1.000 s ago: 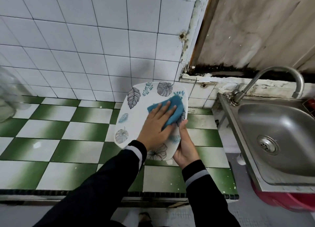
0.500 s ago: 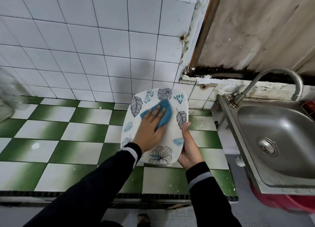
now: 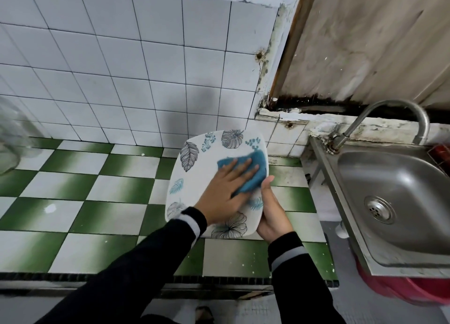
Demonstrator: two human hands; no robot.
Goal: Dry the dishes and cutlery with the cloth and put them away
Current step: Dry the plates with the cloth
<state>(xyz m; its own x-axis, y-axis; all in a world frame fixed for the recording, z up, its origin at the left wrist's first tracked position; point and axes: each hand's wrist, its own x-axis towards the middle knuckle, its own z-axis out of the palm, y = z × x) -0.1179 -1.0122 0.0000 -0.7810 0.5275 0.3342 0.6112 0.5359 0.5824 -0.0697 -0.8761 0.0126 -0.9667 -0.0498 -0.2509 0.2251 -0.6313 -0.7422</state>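
Green-and-white tiled surface (image 3: 97, 202) lies below the leaf-patterned plate (image 3: 194, 177), which is held tilted above it. The right hand (image 3: 272, 216) grips the plate's lower right edge, thumb on its face. The left hand (image 3: 224, 197) presses the blue cloth (image 3: 258, 163) flat against the plate with straight fingers (image 3: 241, 175). Since half a second ago the cloth has slid right, close to the right thumb. A steel sink (image 3: 389, 189) stands to the right.

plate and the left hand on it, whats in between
In the head view, the blue cloth lies between the left hand and the plate, pressed flat on its face by straight fingers.
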